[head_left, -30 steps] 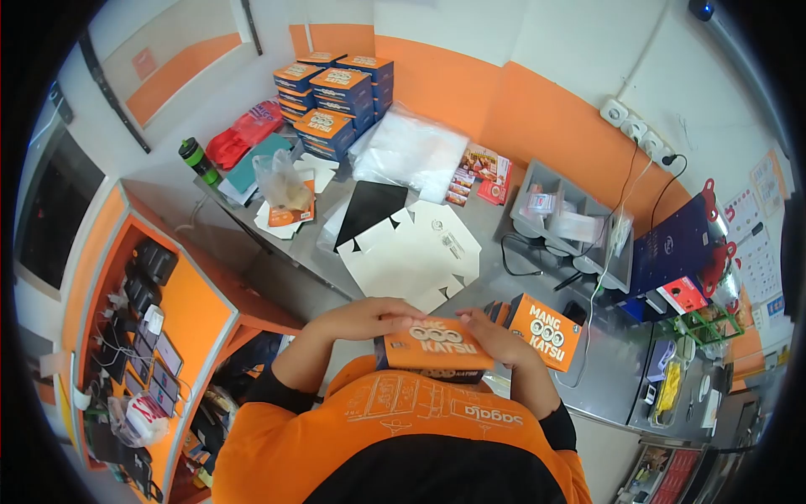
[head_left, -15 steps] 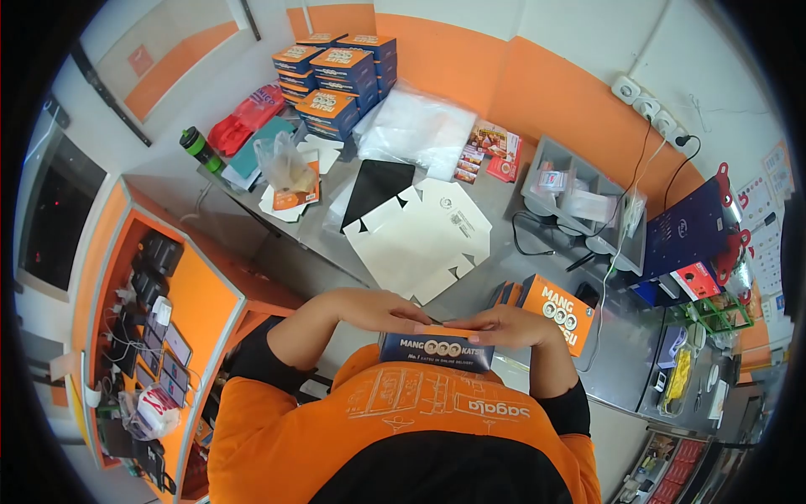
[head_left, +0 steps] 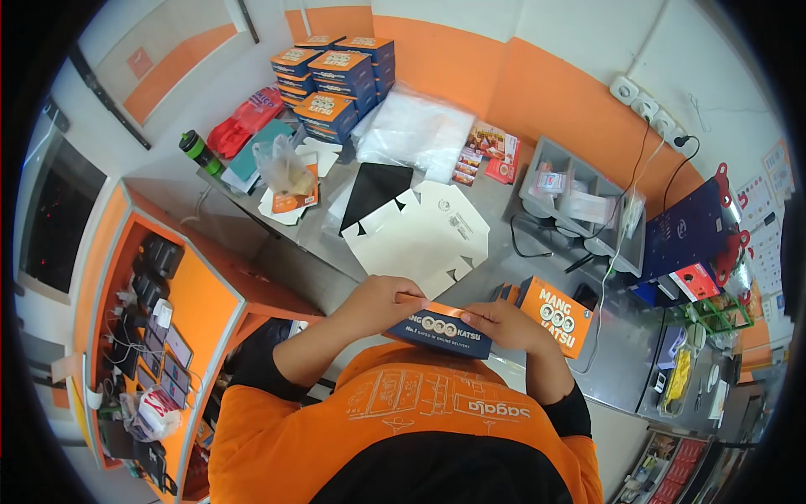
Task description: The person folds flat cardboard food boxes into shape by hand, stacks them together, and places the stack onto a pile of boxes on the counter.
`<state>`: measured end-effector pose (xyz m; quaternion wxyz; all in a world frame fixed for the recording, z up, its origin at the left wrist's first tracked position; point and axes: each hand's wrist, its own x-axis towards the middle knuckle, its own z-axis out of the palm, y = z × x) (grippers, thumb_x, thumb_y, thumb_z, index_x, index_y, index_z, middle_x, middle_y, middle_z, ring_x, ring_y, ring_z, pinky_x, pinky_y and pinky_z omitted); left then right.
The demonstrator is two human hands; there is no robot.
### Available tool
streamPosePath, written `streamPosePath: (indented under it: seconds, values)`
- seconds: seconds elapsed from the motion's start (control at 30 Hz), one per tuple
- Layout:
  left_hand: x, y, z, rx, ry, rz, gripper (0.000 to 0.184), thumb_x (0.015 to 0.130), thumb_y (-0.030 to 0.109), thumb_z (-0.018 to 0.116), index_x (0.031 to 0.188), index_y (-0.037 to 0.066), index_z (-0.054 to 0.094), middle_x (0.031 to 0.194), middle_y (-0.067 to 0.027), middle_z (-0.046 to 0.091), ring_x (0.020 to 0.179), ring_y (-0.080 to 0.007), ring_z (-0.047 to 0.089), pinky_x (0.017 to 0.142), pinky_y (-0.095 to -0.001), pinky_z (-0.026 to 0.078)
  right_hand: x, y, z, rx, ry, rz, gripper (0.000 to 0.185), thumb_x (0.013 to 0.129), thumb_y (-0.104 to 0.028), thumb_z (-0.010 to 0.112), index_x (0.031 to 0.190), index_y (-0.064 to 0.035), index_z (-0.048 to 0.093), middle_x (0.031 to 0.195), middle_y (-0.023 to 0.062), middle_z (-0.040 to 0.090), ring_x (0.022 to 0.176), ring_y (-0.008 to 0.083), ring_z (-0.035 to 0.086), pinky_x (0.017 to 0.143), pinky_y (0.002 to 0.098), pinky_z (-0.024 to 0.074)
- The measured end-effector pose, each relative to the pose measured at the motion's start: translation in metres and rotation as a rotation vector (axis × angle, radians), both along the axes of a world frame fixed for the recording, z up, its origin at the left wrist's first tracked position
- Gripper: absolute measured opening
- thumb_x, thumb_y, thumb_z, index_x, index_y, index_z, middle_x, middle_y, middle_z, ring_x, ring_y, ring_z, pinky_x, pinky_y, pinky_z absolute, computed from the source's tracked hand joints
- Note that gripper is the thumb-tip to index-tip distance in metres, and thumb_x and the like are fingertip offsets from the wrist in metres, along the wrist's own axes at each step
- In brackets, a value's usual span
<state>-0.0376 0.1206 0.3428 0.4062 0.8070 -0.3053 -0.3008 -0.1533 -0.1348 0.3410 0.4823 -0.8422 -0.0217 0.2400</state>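
Close to my chest is a blue and orange box [head_left: 440, 331], its blue printed side facing up towards the camera and its orange top seen at a slant. My left hand [head_left: 391, 304] grips the box at its upper left edge. At the upper right edge my right hand [head_left: 502, 326] is closed on it, thumb on the orange face. Right of my right hand stands an orange printed box [head_left: 552, 315]. Flat white cardboard blanks [head_left: 424, 235] lie on the metal table beyond my hands, partly over a black sheet [head_left: 374, 195].
Stacked boxes [head_left: 340, 80] stand at the back beside clear plastic bags [head_left: 416, 134]. A grey organiser [head_left: 579, 202] with cables is at the right. Left are a green bottle [head_left: 200, 151], red bags [head_left: 245, 123] and an orange shelf unit [head_left: 197, 281].
The box has tipped so that its blue side shows more. My hands have moved from lying over its top to gripping its upper corners.
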Motion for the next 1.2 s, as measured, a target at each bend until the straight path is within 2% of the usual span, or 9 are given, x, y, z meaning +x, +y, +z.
streamPosePath:
  seconds: [0.13,0.2,0.3,0.4,0.6,0.8,1.0,1.1,1.2]
  values:
    - [-0.002,0.002,-0.015,-0.029,0.098,0.163,0.026,0.091,0.027,0.076,0.099,0.003,0.074,0.082,-0.009,0.073,0.076,-0.0168,0.07,0.072,-0.0313,0.054,0.002,0.0,0.001,-0.04,0.001,-0.001,0.041,0.108,-0.038,0.049,0.128,-0.0075,0.067,0.101,0.0187,0.074,0.092,0.0329,0.07,0.086,0.0381,0.0525]
    - [0.005,0.005,-0.021,-0.044,0.16,0.131,0.024,0.09,0.027,0.076,0.1,0.005,0.075,0.08,-0.0077,0.073,0.076,-0.0148,0.07,0.071,-0.0316,0.054,0.005,-0.001,-0.006,-0.011,0.02,0.004,0.041,0.107,-0.037,0.049,0.128,-0.0073,0.067,0.1,0.0189,0.074,0.091,0.0329,0.07,0.085,0.0385,0.0523]
    - [0.013,0.01,-0.015,-0.025,0.115,0.032,0.023,0.091,0.027,0.075,0.101,0.006,0.077,0.08,-0.0075,0.073,0.076,-0.0155,0.07,0.072,-0.032,0.054,0.011,0.0,0.0,0.02,0.076,0.014,0.035,0.103,-0.032,0.061,0.124,-0.0048,0.067,0.098,0.015,0.073,0.091,0.0265,0.071,0.083,0.0345,0.0538]
    - [0.021,0.015,-0.011,-0.009,0.067,-0.048,0.022,0.091,0.027,0.073,0.101,0.008,0.079,0.083,-0.0086,0.074,0.077,-0.0185,0.071,0.073,-0.0325,0.054,0.005,0.019,-0.001,-0.201,-0.382,-0.088,0.038,0.094,-0.033,0.071,0.123,-0.0089,0.065,0.111,0.013,0.068,0.098,0.033,0.068,0.084,0.04,0.0532]
    - [0.03,0.015,-0.013,0.025,0.031,-0.109,0.023,0.093,0.027,0.069,0.102,0.008,0.077,0.09,-0.0107,0.075,0.083,-0.0231,0.071,0.077,-0.0334,0.053,0.0,0.034,0.003,-0.396,-0.411,-0.01,0.052,0.084,-0.035,0.082,0.124,-0.0083,0.062,0.139,0.0149,0.051,0.111,0.0333,0.065,0.088,0.0407,0.0558]
    - [0.034,0.01,-0.011,0.057,0.03,-0.141,0.023,0.095,0.028,0.067,0.102,0.008,0.075,0.092,-0.0108,0.075,0.085,-0.0237,0.071,0.078,-0.0341,0.053,0.003,0.039,0.016,-0.407,-0.41,-0.057,0.064,0.075,-0.042,0.088,0.123,-0.008,0.063,0.145,0.016,0.045,0.118,0.0347,0.063,0.094,0.0412,0.056]
    - [0.043,0.008,-0.021,0.056,0.068,-0.154,0.022,0.096,0.027,0.066,0.101,0.007,0.072,0.09,-0.0103,0.073,0.082,-0.0234,0.069,0.076,-0.0344,0.053,0.0,0.037,-0.003,-0.383,-0.573,0.019,0.046,0.073,-0.026,0.09,0.111,-0.0091,0.071,0.148,0.0154,0.045,0.126,0.0371,0.058,0.101,0.0439,0.0531]
    - [0.042,0.008,-0.019,0.092,0.064,-0.15,0.021,0.096,0.026,0.065,0.102,0.006,0.07,0.09,-0.0101,0.072,0.082,-0.0234,0.068,0.076,-0.0347,0.052,-0.004,0.041,-0.006,-0.346,-0.612,0.001,0.037,0.074,-0.024,0.088,0.104,-0.0079,0.071,0.145,0.0175,0.047,0.139,0.0384,0.045,0.102,0.0458,0.0515]
    - [0.042,0.007,-0.02,0.083,0.065,-0.146,0.021,0.097,0.025,0.065,0.102,0.006,0.069,0.091,-0.0101,0.072,0.083,-0.0238,0.068,0.076,-0.0352,0.052,-0.007,0.043,-0.017,-0.301,-0.646,-0.024,0.036,0.075,-0.025,0.087,0.104,-0.0107,0.072,0.144,0.0156,0.049,0.136,0.0357,0.046,0.105,0.0501,0.0456]
